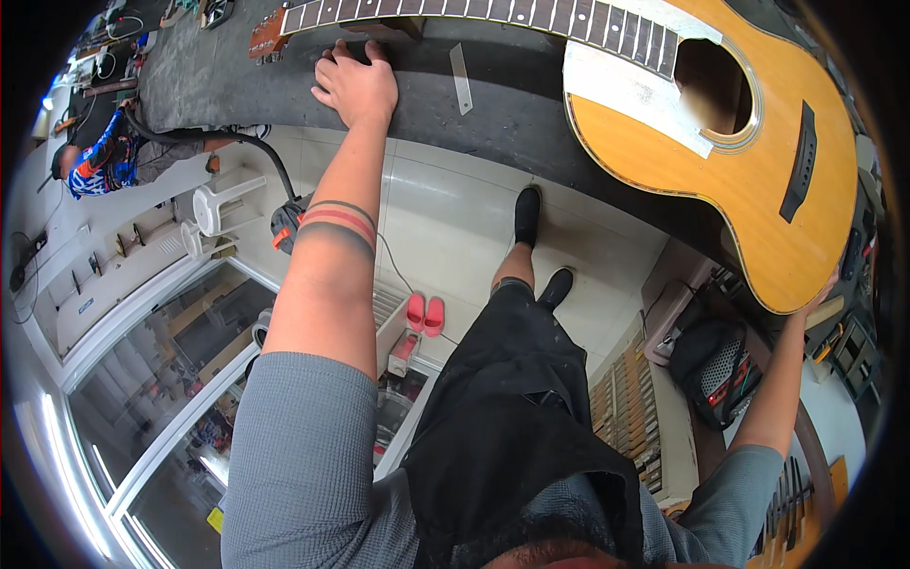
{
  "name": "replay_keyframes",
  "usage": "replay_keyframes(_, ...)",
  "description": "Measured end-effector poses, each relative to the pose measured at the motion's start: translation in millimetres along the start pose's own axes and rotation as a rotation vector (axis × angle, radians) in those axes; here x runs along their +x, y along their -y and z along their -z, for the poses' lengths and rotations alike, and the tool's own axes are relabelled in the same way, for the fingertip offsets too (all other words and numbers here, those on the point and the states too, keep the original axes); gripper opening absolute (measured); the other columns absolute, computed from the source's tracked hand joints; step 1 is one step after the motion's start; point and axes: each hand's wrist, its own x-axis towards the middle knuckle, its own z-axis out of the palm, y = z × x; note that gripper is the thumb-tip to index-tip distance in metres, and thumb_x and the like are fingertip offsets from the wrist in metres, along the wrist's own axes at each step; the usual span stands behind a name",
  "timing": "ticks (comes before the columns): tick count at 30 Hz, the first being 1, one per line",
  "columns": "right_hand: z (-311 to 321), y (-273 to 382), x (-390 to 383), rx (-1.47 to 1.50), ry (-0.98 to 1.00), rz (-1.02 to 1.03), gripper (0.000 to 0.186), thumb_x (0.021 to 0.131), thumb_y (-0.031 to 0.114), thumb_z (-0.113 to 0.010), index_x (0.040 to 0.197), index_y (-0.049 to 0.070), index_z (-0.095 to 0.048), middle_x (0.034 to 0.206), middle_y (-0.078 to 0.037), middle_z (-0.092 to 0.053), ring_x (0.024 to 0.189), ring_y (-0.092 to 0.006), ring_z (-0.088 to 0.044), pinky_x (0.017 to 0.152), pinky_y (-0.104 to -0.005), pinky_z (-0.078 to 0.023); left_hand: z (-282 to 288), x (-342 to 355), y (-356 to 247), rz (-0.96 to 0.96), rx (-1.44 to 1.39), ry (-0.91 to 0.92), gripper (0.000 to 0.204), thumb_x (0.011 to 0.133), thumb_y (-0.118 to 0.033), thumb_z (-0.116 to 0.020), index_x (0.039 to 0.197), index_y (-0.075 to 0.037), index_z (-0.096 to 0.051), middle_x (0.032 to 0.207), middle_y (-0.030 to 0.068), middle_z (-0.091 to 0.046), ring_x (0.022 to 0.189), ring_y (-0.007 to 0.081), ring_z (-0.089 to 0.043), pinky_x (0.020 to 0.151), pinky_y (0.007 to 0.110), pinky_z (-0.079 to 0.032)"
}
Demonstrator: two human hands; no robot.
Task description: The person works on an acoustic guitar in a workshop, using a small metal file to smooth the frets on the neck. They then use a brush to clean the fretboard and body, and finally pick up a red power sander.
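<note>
An acoustic guitar [758, 204] with a light wooden top lies face up across the dark workbench; no strings show on it. Its fretted neck [455, 9] runs left to a reddish-brown headstock [269, 36]. White sheeting [616, 90] covers the top beside the fretboard's end, up to the sound hole. My left hand [360, 85] rests on the bench just below the neck, fingers spread, holding nothing. At the guitar body's near right edge is my right hand [821, 298], touching its side; most of its fingers are hidden.
A flat metal strip [461, 80] lies on the workbench [417, 95]. Below the guitar stand a black mesh bag [713, 370] and a rack of tools [630, 417]. White plastic chairs [223, 204], a black hose [256, 142] and pink clogs [425, 313] are left. Another person [100, 161] is farther left.
</note>
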Motion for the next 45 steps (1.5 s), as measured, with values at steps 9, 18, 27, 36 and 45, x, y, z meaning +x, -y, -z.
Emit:
replay_keyframes(9,5,3,2,0.001,-0.009,-0.004,0.07,0.098,0.047,-0.077,0.159,0.019,-0.056,0.161,-0.015,-0.053,0.148,-0.0359,-0.054,0.12,-0.0503,-0.046,-2,1,1,0.0,0.005,-0.006,0.067,0.109,-0.05,-0.057,0.16,-0.006,-0.054,0.158,0.0172,-0.05,0.159,0.0333,-0.035,0.134,0.065,-0.015)
replay_keyframes(18,8,16,3,0.06,0.0,0.032,0.067,0.098,0.044,-0.078,0.157,0.019,-0.059,0.159,-0.013,-0.056,0.147,-0.0343,-0.055,0.118,-0.0493,-0.047,1,1,2,-0.007,0.003,-0.003,0.067,0.109,-0.049,-0.057,0.161,-0.007,-0.053,0.16,0.018,-0.049,0.161,0.0336,-0.034,0.135,0.066,-0.014)
replay_keyframes(27,4,5,3,-0.008,0.002,0.045,0.07,0.098,0.046,-0.078,0.159,0.019,-0.057,0.16,-0.011,-0.055,0.148,-0.0324,-0.054,0.119,-0.0482,-0.047,-1,1,2,-0.01,-0.003,-0.004,0.067,0.109,-0.049,-0.057,0.161,-0.008,-0.053,0.162,0.0176,-0.048,0.162,0.0334,-0.032,0.135,0.066,-0.014)
replay_keyframes(36,4,6,3,0.004,-0.011,0.049,0.07,0.098,0.046,-0.078,0.16,0.02,-0.057,0.16,-0.011,-0.055,0.148,-0.0331,-0.054,0.119,-0.0487,-0.047,0,1,1,-0.008,0.001,0.002,0.067,0.109,-0.049,-0.056,0.162,-0.007,-0.053,0.162,0.0176,-0.048,0.163,0.0327,-0.032,0.135,0.066,-0.014)
replay_keyframes(45,3,3,3,0.001,-0.013,0.066,0.068,0.098,0.045,-0.078,0.158,0.019,-0.058,0.16,-0.011,-0.055,0.148,-0.0327,-0.054,0.119,-0.0479,-0.047,1,1,0,-0.012,0.003,0.01,0.067,0.11,-0.049,-0.056,0.162,-0.007,-0.052,0.162,0.018,-0.048,0.162,0.0331,-0.032,0.134,0.067,-0.014)
